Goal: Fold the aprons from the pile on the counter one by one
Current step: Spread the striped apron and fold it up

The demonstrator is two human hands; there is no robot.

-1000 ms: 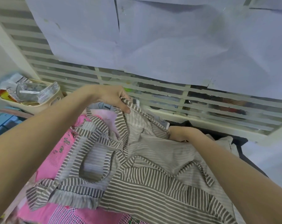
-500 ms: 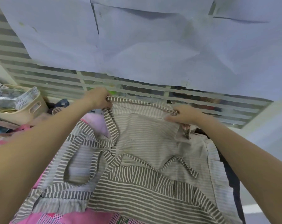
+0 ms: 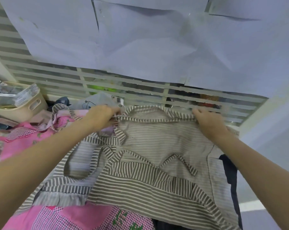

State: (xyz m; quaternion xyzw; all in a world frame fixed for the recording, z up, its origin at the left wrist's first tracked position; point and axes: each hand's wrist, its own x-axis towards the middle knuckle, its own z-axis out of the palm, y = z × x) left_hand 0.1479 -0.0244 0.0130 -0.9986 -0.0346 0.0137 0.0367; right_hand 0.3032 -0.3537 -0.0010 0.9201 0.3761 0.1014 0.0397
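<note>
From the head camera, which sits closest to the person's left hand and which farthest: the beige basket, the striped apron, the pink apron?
From the left hand:
1. Striped apron: gripped at its top edge, so touching.
2. Pink apron: just left of the hand, under the forearm.
3. Beige basket: far left, against the slatted wall.

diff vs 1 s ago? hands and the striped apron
Both hands moved apart along the far edge of the striped apron: left hand leftward, right hand rightward and away from the person, pulling that edge out straight and flat. Both kept their pinch on it. The pink apron and beige basket stayed put.
</note>
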